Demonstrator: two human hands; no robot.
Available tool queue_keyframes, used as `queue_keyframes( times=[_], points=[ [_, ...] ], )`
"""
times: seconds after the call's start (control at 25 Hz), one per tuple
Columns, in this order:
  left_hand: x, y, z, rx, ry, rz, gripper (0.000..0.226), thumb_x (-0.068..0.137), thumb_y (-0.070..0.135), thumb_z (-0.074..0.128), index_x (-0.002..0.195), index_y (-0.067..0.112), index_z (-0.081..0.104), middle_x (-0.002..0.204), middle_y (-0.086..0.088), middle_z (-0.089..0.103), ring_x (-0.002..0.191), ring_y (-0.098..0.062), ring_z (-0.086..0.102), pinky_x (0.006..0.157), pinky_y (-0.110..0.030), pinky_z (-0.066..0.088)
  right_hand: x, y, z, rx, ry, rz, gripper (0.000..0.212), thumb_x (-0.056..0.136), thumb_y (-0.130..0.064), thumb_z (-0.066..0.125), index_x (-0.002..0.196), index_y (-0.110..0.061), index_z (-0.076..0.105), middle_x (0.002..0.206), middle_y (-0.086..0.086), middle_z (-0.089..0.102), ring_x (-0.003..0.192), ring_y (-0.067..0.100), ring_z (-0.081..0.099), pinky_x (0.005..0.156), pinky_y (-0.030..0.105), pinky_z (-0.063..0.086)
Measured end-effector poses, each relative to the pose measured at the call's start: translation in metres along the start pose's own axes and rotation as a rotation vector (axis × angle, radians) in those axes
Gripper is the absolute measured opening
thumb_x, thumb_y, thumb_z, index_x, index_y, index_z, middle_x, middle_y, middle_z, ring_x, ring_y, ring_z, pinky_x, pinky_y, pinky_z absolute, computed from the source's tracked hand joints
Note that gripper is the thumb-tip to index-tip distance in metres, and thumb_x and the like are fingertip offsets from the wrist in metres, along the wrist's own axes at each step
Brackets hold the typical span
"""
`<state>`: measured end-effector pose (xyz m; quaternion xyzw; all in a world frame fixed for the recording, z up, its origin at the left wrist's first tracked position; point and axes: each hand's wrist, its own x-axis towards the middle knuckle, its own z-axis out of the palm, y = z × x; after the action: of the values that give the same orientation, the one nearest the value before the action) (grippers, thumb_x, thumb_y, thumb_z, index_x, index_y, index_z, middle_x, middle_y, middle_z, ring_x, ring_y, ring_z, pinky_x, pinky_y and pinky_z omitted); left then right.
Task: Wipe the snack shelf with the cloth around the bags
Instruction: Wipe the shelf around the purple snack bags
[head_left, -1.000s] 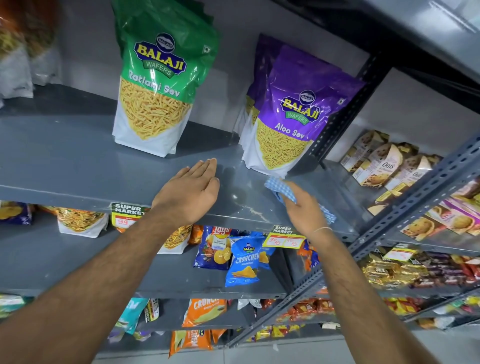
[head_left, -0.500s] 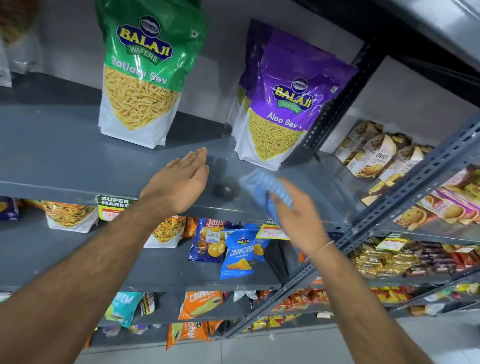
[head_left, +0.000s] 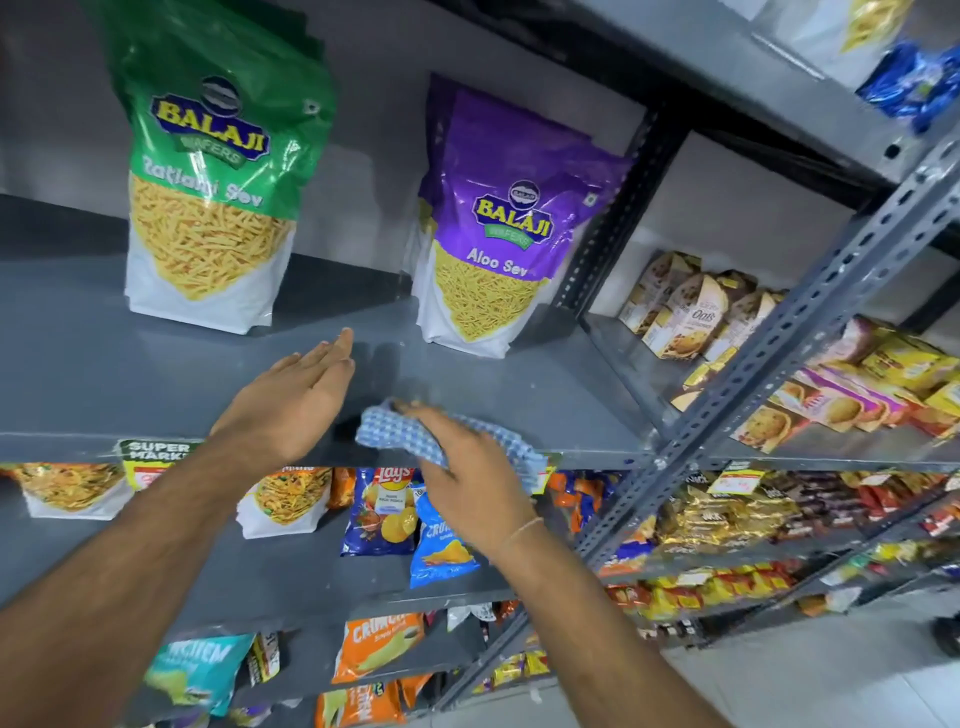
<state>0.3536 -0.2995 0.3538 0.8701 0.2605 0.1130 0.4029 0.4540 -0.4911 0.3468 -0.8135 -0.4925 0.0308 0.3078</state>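
A blue-and-white checked cloth (head_left: 410, 434) lies at the front edge of the grey snack shelf (head_left: 545, 395), pressed down under my right hand (head_left: 467, 483). My left hand (head_left: 296, 400) rests flat on the shelf just left of the cloth, fingers together and pointing to the back. A green Balaji bag (head_left: 218, 171) stands upright at the back left of the shelf. At the back, right of centre, stand purple Balaji bags (head_left: 504, 223), one behind another. Both sets of bags are apart from my hands.
A dark slotted upright post (head_left: 613, 208) closes the shelf at the right. Beyond it, another shelf holds biscuit packs (head_left: 696, 317). Lower shelves carry chip bags (head_left: 384, 514) and price labels (head_left: 150, 457). A grey slotted post (head_left: 810, 322) crosses diagonally at right.
My right hand has carried the cloth leftward and toward the shelf's front edge, from in front of the purple bags. My left hand has stayed flat on the shelf.
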Motion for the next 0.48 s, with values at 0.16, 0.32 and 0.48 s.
queue_keyframes(
  times=[0.16, 0.32, 0.48],
  points=[
    [-0.002, -0.001, 0.001, -0.005, 0.014, 0.007, 0.053, 0.109, 0.051, 0.018, 0.162, 0.048, 0.016, 0.172, 0.016, 0.017, 0.161, -0.013, 0.009, 0.127, -0.036, 0.008, 0.002, 0.024, -0.053, 0.174, 0.29, 0.189, 0.026, 0.098, -0.011, 0.052, 0.108, -0.029, 0.067, 0.088, -0.011, 0.071, 0.072, -0.006, 0.062, 0.067, 0.022, 0.052],
    [0.001, -0.001, 0.003, 0.1, 0.021, -0.005, 0.055, 0.109, 0.049, 0.018, 0.163, 0.045, 0.014, 0.173, 0.012, 0.018, 0.161, -0.018, 0.012, 0.128, -0.039, 0.011, 0.043, 0.096, -0.121, -0.054, 0.422, 0.464, 0.026, 0.103, -0.014, 0.045, 0.121, -0.02, 0.062, 0.106, 0.007, 0.072, 0.082, 0.015, 0.064, 0.068, 0.026, 0.047],
    [0.002, 0.004, 0.005, 0.191, 0.027, 0.004, 0.056, 0.11, 0.043, 0.019, 0.165, 0.037, 0.014, 0.174, 0.006, 0.02, 0.16, -0.021, 0.016, 0.126, -0.037, 0.015, 0.054, 0.106, -0.077, -0.246, 0.177, 0.446, 0.031, 0.096, -0.015, 0.051, 0.124, -0.023, 0.062, 0.116, 0.016, 0.071, 0.108, 0.039, 0.065, 0.085, 0.042, 0.049]
  ],
)
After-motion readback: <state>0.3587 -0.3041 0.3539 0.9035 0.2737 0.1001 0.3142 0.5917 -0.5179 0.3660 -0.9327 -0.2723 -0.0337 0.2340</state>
